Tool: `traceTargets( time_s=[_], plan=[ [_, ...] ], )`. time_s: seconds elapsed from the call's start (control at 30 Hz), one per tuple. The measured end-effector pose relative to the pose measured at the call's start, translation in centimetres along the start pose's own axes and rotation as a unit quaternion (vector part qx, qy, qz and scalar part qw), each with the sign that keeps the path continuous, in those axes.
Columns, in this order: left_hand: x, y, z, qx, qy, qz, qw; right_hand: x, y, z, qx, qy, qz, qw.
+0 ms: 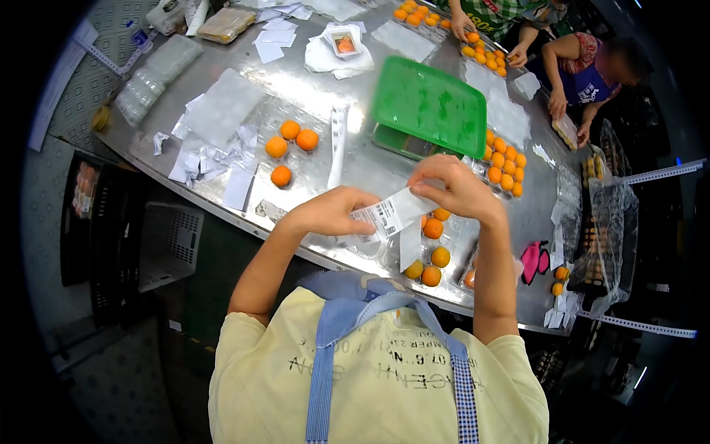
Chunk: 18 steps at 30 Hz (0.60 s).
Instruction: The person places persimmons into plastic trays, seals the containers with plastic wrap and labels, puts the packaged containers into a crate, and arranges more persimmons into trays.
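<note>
A strip of white labels (386, 216) printed with text and codes stretches between my hands above the table. My left hand (333, 210) pinches its lower left end. The upper right end sits between the thumb and fingers of my right hand (460, 189). Several loose oranges (433, 228) lie below my right hand, partly covered by a hanging piece of white strip. More oranges (289, 129) rest on clear plastic to the left. Just beyond my hands is a green lid (430, 103) on a clear container.
Crumpled backing paper (220, 157) and clear trays (159, 78) lie on the left of the metal table (314, 85). Packed oranges (506, 166) are at the right. Two people work across the table, one with hands on a package (566, 132). A crate (171, 240) stands below the left edge.
</note>
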<state>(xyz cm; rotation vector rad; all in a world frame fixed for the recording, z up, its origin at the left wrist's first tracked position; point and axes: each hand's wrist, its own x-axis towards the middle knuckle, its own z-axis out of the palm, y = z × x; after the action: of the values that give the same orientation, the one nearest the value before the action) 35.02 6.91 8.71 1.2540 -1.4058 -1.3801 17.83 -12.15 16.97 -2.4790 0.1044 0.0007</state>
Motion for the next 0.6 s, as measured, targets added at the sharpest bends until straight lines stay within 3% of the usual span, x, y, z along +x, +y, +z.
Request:
traceTargets(
  time_s=[0.1, 0.23, 0.27, 0.43, 0.53, 0.6],
  plan=[
    [0.4, -0.2, 0.4, -0.125, 0.040, -0.010, 0.991, 0.9, -1.7, 1.8, -0.176, 0.298, -0.031, 0.938],
    [1.4, -0.5, 1.2, -0.212, 0.154, 0.000, 0.965, -0.5, -3.4, 3.8, -0.084, 0.423, -0.030, 0.902],
    [1.6, -0.4, 1.4, -0.258, 0.173, -0.011, 0.950, -0.8, -3.5, 4.2, -0.119, 0.422, -0.045, 0.898],
    [3.0, 0.0, 2.6, -0.189, 0.229, 0.048, 0.954, -0.9, -3.8, 5.7, -0.158, 0.402, -0.007, 0.902],
    [3.4, -0.9, 2.9, -0.183, 0.170, 0.077, 0.965, -1.0, -3.0, 5.9, -0.159, 0.403, -0.008, 0.901],
    [3.8, -1.8, 2.8, -0.272, 0.153, 0.046, 0.949, -1.3, -2.6, 6.1, -0.150, 0.390, -0.022, 0.908]
  ],
)
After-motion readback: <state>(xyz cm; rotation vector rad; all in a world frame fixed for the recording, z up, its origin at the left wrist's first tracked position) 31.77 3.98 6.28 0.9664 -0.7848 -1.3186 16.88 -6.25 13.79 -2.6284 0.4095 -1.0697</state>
